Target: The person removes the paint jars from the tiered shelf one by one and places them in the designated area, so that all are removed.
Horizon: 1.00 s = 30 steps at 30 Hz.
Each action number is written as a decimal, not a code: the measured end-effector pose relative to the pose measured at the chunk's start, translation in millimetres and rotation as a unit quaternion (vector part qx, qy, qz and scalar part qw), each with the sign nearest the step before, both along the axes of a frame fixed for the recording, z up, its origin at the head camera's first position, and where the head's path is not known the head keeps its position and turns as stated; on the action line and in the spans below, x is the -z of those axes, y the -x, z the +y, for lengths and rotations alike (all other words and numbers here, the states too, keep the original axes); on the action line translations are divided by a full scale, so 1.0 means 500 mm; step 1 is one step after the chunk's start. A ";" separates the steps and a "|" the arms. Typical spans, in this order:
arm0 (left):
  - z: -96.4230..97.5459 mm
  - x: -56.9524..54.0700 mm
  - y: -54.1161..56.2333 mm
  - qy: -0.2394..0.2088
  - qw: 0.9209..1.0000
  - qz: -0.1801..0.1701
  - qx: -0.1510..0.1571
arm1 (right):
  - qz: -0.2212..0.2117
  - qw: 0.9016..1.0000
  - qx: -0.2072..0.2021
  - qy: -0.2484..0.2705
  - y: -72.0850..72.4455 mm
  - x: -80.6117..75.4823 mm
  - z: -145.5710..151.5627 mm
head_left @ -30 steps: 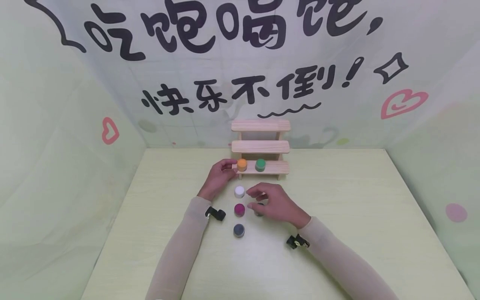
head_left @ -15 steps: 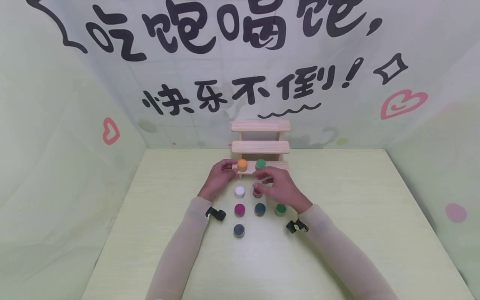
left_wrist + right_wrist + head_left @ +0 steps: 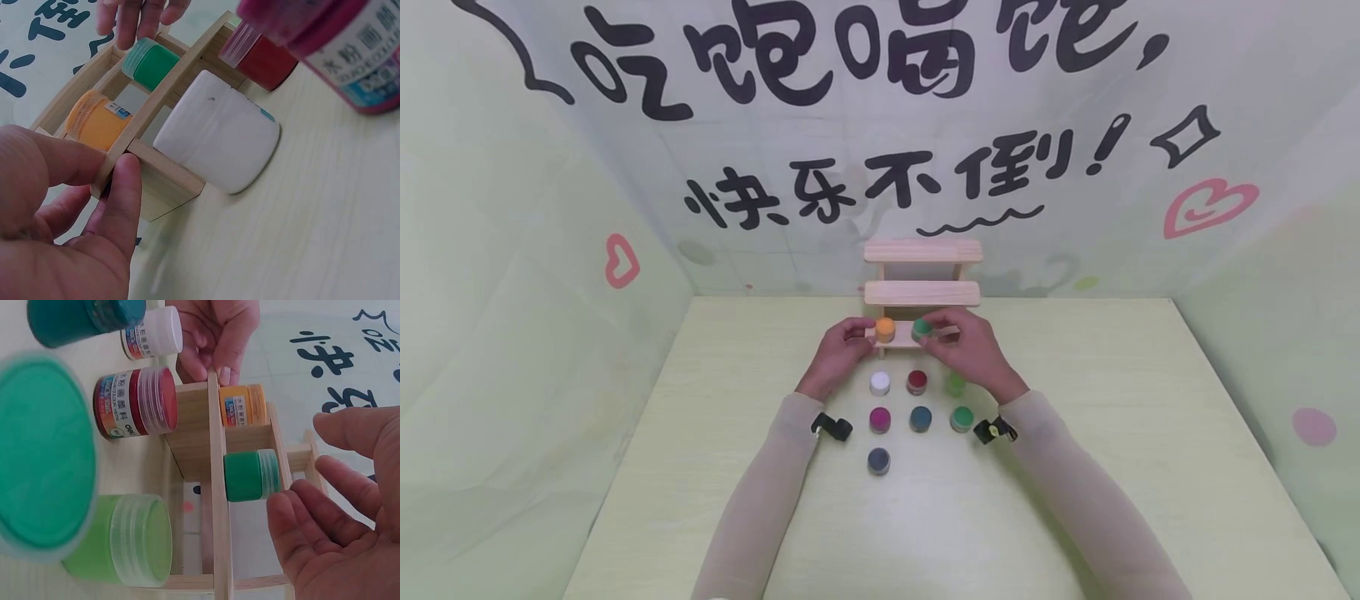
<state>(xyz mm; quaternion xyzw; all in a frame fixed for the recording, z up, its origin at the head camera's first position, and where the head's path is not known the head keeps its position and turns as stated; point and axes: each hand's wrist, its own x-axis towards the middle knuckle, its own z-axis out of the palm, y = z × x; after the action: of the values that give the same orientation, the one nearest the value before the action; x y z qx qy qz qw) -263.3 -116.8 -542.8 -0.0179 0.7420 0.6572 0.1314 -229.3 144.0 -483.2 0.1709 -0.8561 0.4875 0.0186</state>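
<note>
My left hand (image 3: pixel 831 354) pinches the left end of the lowest board of a small three-tier wooden rack (image 3: pixel 922 293), thumb and fingers on either side of the wood in the left wrist view. An orange paint jar (image 3: pixel 885 330) stands on that board beside its fingers. To the right on the same board is a green paint jar (image 3: pixel 244 476). My right hand (image 3: pixel 973 350) reaches to this green jar; in the right wrist view its fingers are spread, fingertips close to the jar's lid, with nothing held between them.
In front of the rack stand white (image 3: pixel 879 383), red (image 3: pixel 917 382) and light green (image 3: pixel 955 384) paint jars. Nearer are magenta (image 3: pixel 880 419), teal (image 3: pixel 921 418) and green (image 3: pixel 962 418) jars, then a dark jar (image 3: pixel 878 461). Behind the rack hangs a printed cloth (image 3: pixel 820 250).
My right hand has moved forward from above the jars on the table to the green jar on the rack, uncovering several jars. My left hand stays at the rack's left end.
</note>
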 end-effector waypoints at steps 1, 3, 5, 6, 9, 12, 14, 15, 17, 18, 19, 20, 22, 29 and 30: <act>0.000 0.000 0.001 -0.002 1.000 0.000 0.001 | -0.002 1.000 0.001 -0.003 0.003 0.000 0.000; 0.000 0.000 0.002 -0.006 1.000 0.000 0.002 | -0.006 1.000 0.004 -0.012 0.008 0.001 0.000; 0.000 -0.001 0.002 -0.010 1.000 0.000 0.003 | -0.010 1.000 0.005 -0.019 0.013 0.002 -0.001; 0.000 -0.001 0.002 -0.009 1.000 0.000 0.003 | -0.013 1.000 0.006 -0.023 0.015 0.002 -0.001; 0.000 -0.003 0.001 -0.002 1.000 0.000 0.004 | -0.024 0.999 0.005 -0.038 0.022 0.006 -0.002; 0.000 -0.006 0.000 0.004 1.000 -0.001 0.003 | -0.035 0.998 0.001 -0.051 0.027 0.009 -0.001; 0.000 -0.006 -0.001 0.004 1.000 -0.003 0.003 | -0.041 0.997 -0.004 -0.058 0.030 0.009 -0.002; 0.000 -0.006 -0.001 0.003 1.000 -0.003 0.003 | -0.043 0.997 -0.006 -0.062 0.032 0.010 -0.002; -0.001 -0.006 -0.001 0.002 1.000 -0.003 0.004 | -0.045 0.996 -0.009 -0.072 0.036 0.011 -0.002; -0.001 -0.006 -0.001 0.001 1.000 -0.002 0.004 | -0.046 0.996 -0.010 -0.077 0.038 0.012 -0.002; -0.001 -0.006 -0.001 0.002 1.000 -0.002 0.004 | -0.048 0.996 -0.011 -0.081 0.040 0.012 -0.002; -0.001 -0.006 -0.001 0.003 1.000 -0.002 0.004 | -0.050 0.995 -0.011 -0.084 0.042 0.013 -0.002; -0.001 -0.005 -0.001 0.007 1.000 -0.001 0.004 | -0.055 0.995 -0.010 -0.087 0.045 0.014 -0.002; 0.001 -0.006 -0.002 0.011 1.000 0.000 -0.001 | -0.067 0.994 -0.004 -0.089 0.050 0.016 -0.005; 0.001 -0.007 -0.003 0.012 1.000 0.000 -0.002 | -0.067 0.994 -0.003 -0.089 0.050 0.016 -0.005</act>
<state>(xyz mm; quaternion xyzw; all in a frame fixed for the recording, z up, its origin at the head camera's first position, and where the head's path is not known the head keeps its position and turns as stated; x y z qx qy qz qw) -261.8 -116.3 -539.5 -0.0207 0.7495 0.6487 0.1304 -254.1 141.4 -491.4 0.1413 -0.8949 0.4196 -0.0553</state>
